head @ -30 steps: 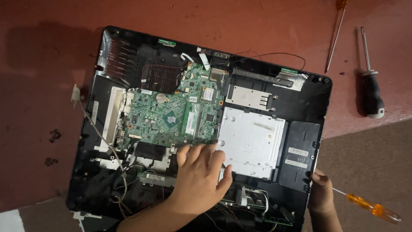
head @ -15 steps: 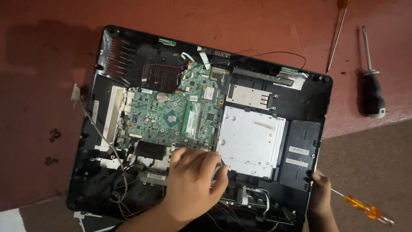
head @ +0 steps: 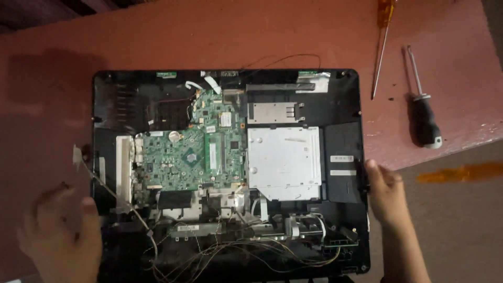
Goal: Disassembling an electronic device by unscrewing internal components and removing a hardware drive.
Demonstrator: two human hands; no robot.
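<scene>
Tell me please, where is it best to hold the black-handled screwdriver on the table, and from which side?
Probably by the thick black handle of the screwdriver, coming from above with the right hand. It lies flat on the red table, handle toward the person, thin shaft pointing away, with bare surface around it.

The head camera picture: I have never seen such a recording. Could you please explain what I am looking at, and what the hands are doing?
The camera sits on a person's head and looks down at a reddish table. On it lies an opened black computer case with a green circuit board and a silver metal drive inside. The left hand rests at the case's left edge, blurred; the right hand touches its right edge. Neither holds a tool. Two screwdrivers, black-handled and orange-handled, lie at the upper right.
</scene>
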